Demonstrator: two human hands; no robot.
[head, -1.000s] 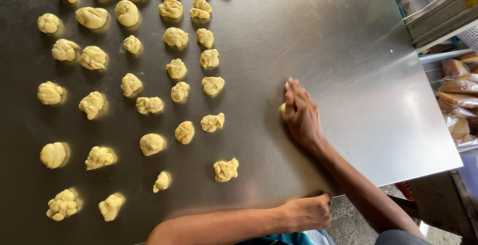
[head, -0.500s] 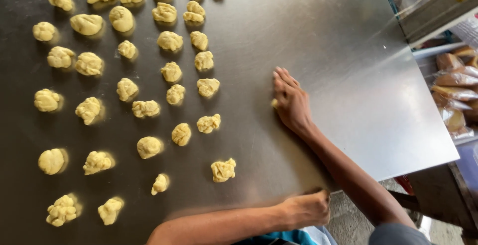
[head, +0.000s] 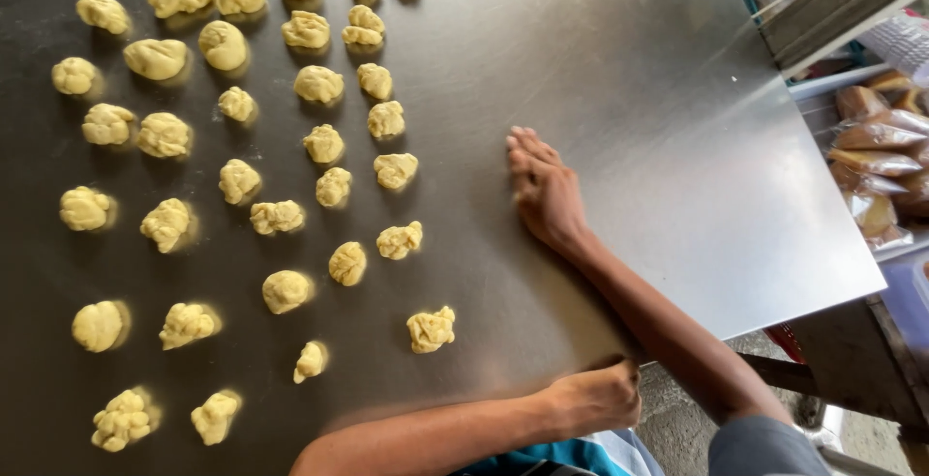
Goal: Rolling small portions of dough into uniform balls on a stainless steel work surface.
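The right hand (head: 544,189) lies flat, palm down, on the bare steel counter (head: 677,128), fingers (head: 527,152) together and pointing toward the rows of dough. A second ago a small dough piece showed under its fingertips; half a second ago only a sliver peeked out at the edge; now none is visible, so the piece, if it is there at all, is hidden beneath the palm. The hand has also slid left across the counter, closer to the lumps, with a slight blur that suits a rolling stroke. Its grip is no grip at all: the hand is spread and pressing, not closed round anything that shows. The left hand (head: 600,394) curls over the near edge of the counter, fingers folded under the rim, in the same place as before, apparently steadying. The dough lumps (head: 334,186) sit in loose rows on the left half of the counter, well apart from one another, some smooth and round like the one at far left (head: 99,326), others ragged like the nearest lump (head: 431,329); their layout matches the earlier views. At the right, beyond the counter, lie clear bags (head: 876,162) of brown baked goods.
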